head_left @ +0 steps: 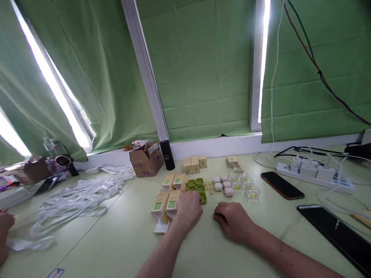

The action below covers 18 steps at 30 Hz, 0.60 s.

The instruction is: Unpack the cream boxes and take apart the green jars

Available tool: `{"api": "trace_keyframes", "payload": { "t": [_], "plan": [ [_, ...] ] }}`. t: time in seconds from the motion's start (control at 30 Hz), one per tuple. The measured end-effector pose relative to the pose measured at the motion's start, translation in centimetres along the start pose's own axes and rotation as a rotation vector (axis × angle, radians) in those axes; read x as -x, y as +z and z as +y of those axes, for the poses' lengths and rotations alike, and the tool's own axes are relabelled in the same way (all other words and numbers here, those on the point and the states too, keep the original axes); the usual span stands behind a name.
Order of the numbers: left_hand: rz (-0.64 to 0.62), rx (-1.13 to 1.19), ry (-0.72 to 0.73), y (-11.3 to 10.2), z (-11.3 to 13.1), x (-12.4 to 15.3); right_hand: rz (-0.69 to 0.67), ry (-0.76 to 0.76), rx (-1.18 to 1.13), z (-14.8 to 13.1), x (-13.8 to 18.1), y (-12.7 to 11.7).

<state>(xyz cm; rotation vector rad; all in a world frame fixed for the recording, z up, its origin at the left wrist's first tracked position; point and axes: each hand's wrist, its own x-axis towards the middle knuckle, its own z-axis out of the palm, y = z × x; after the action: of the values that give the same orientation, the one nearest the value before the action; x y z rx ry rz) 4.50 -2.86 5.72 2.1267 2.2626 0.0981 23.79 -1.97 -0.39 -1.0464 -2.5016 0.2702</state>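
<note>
My left hand point(189, 207) rests knuckles-up on the pale green table point(121, 239), fingers curled over the near green tray point(203, 198) and touching a tan box with a green label point(171, 204). What it grips is hidden. My right hand point(233, 221) lies on the table in a loose fist, nothing visible in it. Beyond the hands sit more green trays point(196, 184), small pink-white blocks point(223, 184), clear cups with gold dots point(245, 185) and more tan boxes point(194, 165).
A cardboard box point(147, 158) and a black cylinder point(167, 155) stand at the back. White strips point(78, 197) are heaped on the left. Two phones point(281, 185) point(336, 231), a power strip point(314, 172) and cables fill the right. Another person's hand point(4, 227) shows at the left edge.
</note>
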Motion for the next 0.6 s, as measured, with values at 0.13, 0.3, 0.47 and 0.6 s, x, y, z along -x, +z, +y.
{"api": "trace_keyframes", "payload": {
  "t": [0.13,0.3,0.47,0.6],
  "plan": [
    [-0.005,-0.007,-0.006,0.11,-0.03,-0.09,-0.007,0.002,-0.002,0.01,0.03,-0.01],
    [-0.002,0.001,-0.010,0.18,-0.11,-0.13,-0.005,0.008,-0.001,0.10,-0.08,0.07],
    [0.056,0.036,-0.015,-0.08,-0.26,-0.03,0.001,0.002,0.009,0.12,-0.06,0.12],
    [0.187,0.109,-0.014,-0.22,-0.38,-0.09,0.003,0.000,0.016,-0.01,0.00,0.04]
  ]
}}
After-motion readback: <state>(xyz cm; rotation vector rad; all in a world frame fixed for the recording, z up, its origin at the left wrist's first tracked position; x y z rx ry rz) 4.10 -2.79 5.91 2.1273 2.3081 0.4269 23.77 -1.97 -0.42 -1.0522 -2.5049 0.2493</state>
